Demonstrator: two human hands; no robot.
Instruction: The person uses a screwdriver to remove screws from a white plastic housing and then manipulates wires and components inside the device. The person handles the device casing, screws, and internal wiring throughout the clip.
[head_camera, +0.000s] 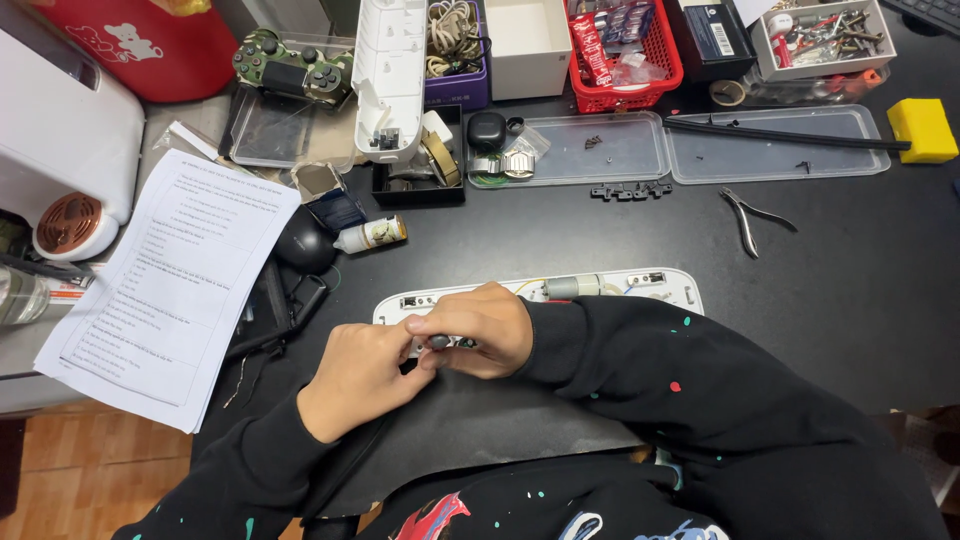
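Note:
An opened white plastic device shell (640, 284) lies on the black table, with wires and a grey cylinder inside. My right hand (483, 328) rests over the shell's near left part, fingers curled around a small dark tool handle (439, 342). My left hand (358, 376) meets it from the left, thumb and fingers closed against the same handle. Both sleeves are black with coloured specks. What sits under the hands is hidden.
A printed sheet (170, 280) lies at left beside a black mouse (302, 243) and a small bottle (372, 235). Pliers (748, 215) lie at right. Clear trays (775, 145), a red basket (625, 50), a game controller (290, 68), a yellow block (922, 130) line the back.

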